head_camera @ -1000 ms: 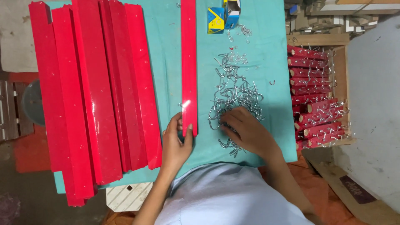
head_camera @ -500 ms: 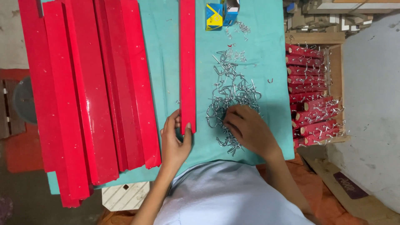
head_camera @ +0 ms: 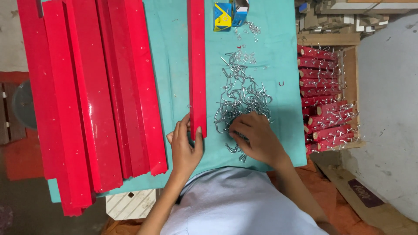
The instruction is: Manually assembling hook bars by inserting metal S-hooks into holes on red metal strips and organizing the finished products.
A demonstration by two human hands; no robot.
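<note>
Teal cloth (head_camera: 174, 87) unchanged: left hand (head_camera: 185, 146) still grips red strip (head_camera: 197, 65), right hand (head_camera: 257, 139) pinching hooks (head_camera: 241, 93).

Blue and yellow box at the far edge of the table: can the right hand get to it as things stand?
Probably yes. The right hand rests on the pile of metal hooks, and the blue and yellow box lies straight beyond that pile on the teal cloth; only low hooks lie between, though it is a long stretch.
</note>
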